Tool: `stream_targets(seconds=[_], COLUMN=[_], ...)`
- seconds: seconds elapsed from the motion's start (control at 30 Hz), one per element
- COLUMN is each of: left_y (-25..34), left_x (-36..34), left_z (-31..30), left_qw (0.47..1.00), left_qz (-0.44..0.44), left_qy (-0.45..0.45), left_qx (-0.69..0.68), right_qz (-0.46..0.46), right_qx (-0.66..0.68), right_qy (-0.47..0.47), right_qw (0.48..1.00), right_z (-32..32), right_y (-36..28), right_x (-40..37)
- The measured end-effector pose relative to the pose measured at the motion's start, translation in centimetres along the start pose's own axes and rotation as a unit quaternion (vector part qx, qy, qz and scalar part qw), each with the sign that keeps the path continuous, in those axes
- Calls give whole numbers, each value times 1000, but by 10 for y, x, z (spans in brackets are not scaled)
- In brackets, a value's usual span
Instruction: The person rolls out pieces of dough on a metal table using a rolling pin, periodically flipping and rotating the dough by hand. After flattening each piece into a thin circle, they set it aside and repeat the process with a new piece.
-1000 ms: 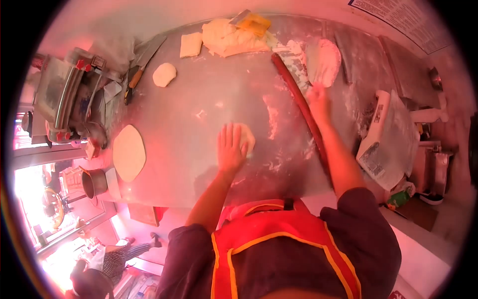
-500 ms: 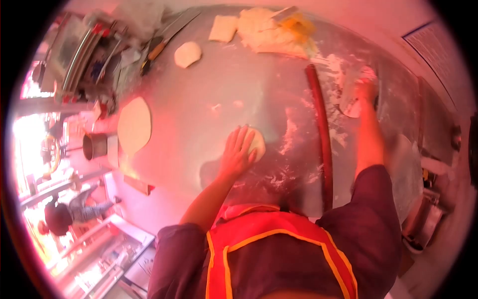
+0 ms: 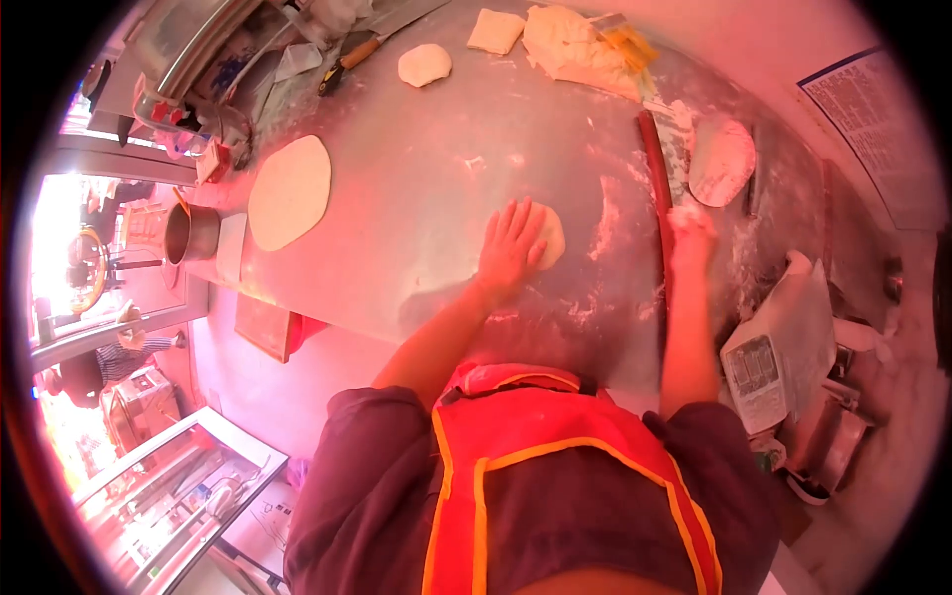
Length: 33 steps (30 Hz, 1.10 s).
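Observation:
My left hand (image 3: 512,246) lies flat, fingers stretched, over the left part of a small round of dough (image 3: 548,238) on the metal worktop (image 3: 426,188). My right hand (image 3: 692,224) is closed, its fingers whitened with flour. It is beside the long dark-red rolling pin (image 3: 656,164); whether it touches the pin, or what is inside the fist, I cannot make out. Just beyond that fist sits a flour-dusted oval piece (image 3: 722,161), probably dough, next to a patch of loose flour (image 3: 674,129).
A flattened oval of dough (image 3: 290,193) lies at the left edge. Farther back are a smaller dough piece (image 3: 424,65), a square piece (image 3: 495,32), a large dough mass (image 3: 575,55) and a knife (image 3: 362,53). A scale (image 3: 759,372) stands at the right, a metal pot (image 3: 193,235) at the left.
My right hand has come back from the floury area towards me and left, to beside the rolling pin, uncovering the oval piece. My left hand stays on the small dough. The view has shifted.

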State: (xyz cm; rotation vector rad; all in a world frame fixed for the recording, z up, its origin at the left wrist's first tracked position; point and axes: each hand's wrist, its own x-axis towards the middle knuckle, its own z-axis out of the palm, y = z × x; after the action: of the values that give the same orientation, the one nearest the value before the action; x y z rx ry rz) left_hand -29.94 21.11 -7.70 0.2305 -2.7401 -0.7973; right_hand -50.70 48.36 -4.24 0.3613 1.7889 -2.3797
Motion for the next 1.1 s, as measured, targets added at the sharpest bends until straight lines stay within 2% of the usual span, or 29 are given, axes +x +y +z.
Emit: stream_targets(seconds=[0.07,0.13,0.23,0.3,0.37,0.47,0.5,0.53,0.6,0.67,0.73,0.8,0.87,0.93,1.0,1.1], left_y=[-7,-11,-21,-22,-24,-30,-32,-33,-35,-35,-37,-34,-33,-39,-26,2], left_x=[-8,-13,-35,-51,-68,-82,-87,-91,-94,-98,-100,-101,-98,-88,-56,-8], left_z=[-4,-37,-84,-110,-118,-120,-119,-118,-116,-113,-113,-114,-106,-84,-64,-28], left_qw=[997,988,981,970,964,966,968,969,972,974,974,972,977,989,980,967], left_qz=[-32,-84,-124,-166,-185,-168,-161,-153,-139,-134,-134,-160,-154,-113,-149,-162], left_qy=[43,91,105,106,113,145,154,162,160,154,146,112,79,43,3,-13], left_qx=[-59,-87,-111,-143,-154,-129,-119,-108,-98,-100,-111,-133,-124,-82,-134,-196], right_qz=[-6,68,45,80,40,-168,-209,-264,-362,-422,-407,-296,-249,-388,-359,-235], right_qx=[-102,-208,-100,-63,-207,-345,-333,-421,-580,-598,-593,-533,-577,-598,-623,-670], right_qy=[-121,-224,-67,-180,-258,-172,-172,-192,-223,-287,-392,-473,-328,-158,-5,74], right_qw=[987,950,992,978,943,907,904,846,695,618,574,636,706,683,695,700], right_z=[58,96,104,102,110,132,137,139,143,144,117,94,46,10,-9,-44], right_y=[9,14,3,23,34,41,39,54,99,106,96,61,58,38,19,31], right_x=[-58,-91,-84,-85,-115,-117,-115,-113,-113,-172,-201,-206,-193,-152,-130,-104])
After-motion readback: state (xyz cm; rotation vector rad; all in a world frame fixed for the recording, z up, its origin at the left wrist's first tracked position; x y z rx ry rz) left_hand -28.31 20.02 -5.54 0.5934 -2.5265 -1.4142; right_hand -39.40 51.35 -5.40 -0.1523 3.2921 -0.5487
